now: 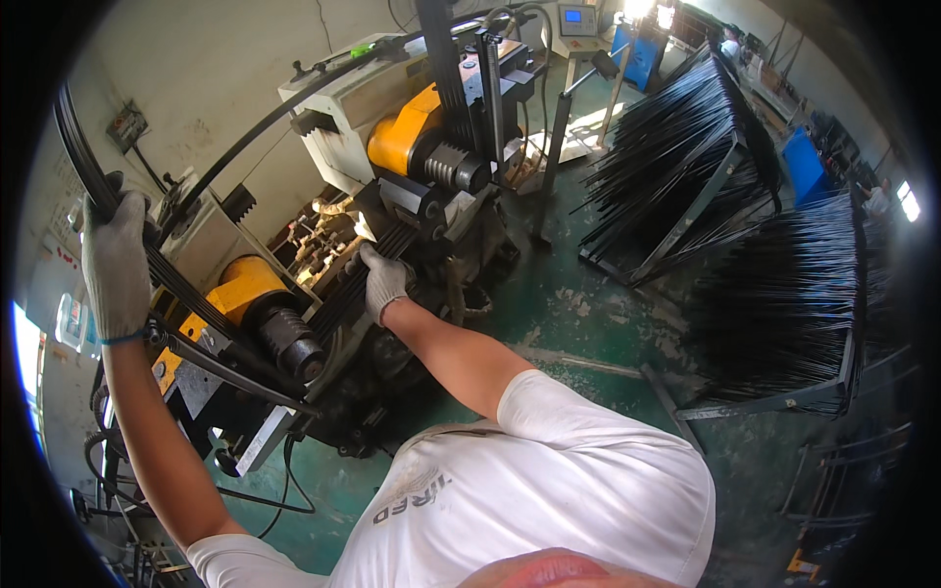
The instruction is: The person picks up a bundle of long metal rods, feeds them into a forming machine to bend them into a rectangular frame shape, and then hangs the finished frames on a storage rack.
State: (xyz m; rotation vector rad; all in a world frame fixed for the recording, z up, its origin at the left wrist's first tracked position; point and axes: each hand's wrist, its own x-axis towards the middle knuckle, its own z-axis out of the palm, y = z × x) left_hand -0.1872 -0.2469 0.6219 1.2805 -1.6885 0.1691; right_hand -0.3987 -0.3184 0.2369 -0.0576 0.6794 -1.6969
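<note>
My left hand (118,265), in a pale knit glove, is raised at the far left, closed around a bundle of long black rods (78,147). The rods rise above the hand, and dark lengths slope down below it toward the machine. My right hand (384,279), gloved the same way, is closed on a second group of dark rods (338,306) lying between the two machine heads. Its fingertips are partly hidden. The near yellow machine head (245,284) with a ribbed black roller (289,343) sits between my arms. A matching yellow head (404,127) stands farther back.
On the right, metal racks (701,201) hold dense stacks of black rods (784,294). A control box with a lit screen (578,18) stands at the back beside a blue cabinet (639,54). Cables hang under the machine. The green floor (578,323) is worn in patches.
</note>
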